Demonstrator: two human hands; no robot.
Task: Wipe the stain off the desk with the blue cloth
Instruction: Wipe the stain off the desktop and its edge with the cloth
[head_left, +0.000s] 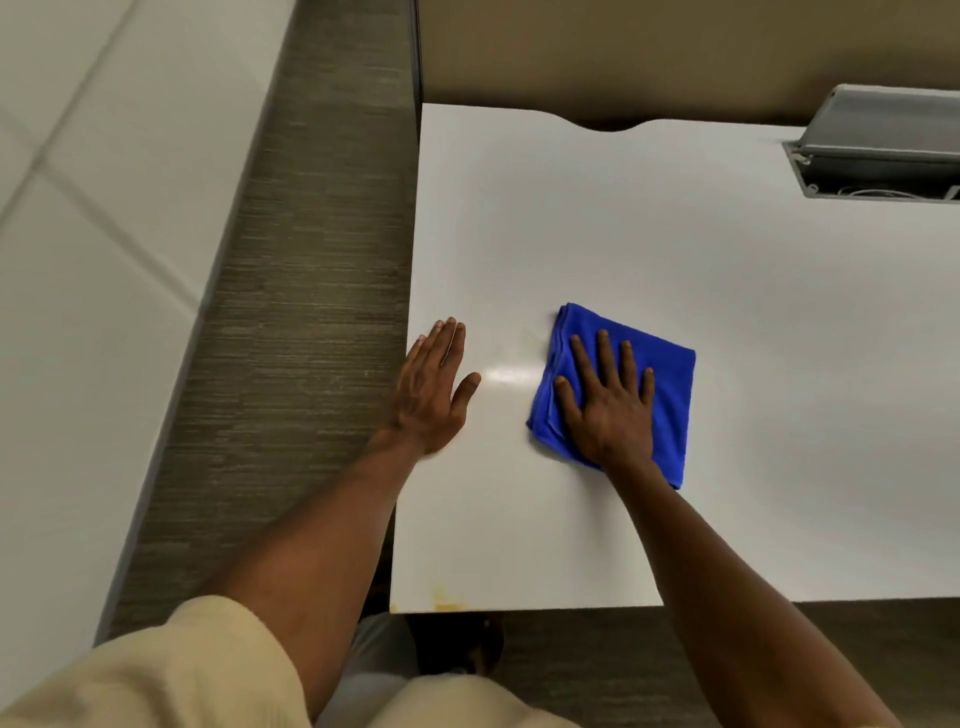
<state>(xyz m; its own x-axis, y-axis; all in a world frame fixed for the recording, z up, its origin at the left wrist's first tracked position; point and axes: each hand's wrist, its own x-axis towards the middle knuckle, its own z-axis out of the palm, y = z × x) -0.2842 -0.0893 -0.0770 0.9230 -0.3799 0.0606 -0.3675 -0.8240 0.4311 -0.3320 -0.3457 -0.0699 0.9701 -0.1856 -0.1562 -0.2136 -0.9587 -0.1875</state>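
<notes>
Pressing flat on the folded blue cloth (621, 384), the right hand (610, 402) is lying with its fingers straight and spread. The cloth is lying on the white desk (727, 322), well apart from the grey cable box (883, 145) at the desk's far side. The left hand (431, 387) is resting open on the desk, near the cloth. A yellow stain (447, 603) is sitting at the desk's near edge, well apart from the cloth.
</notes>
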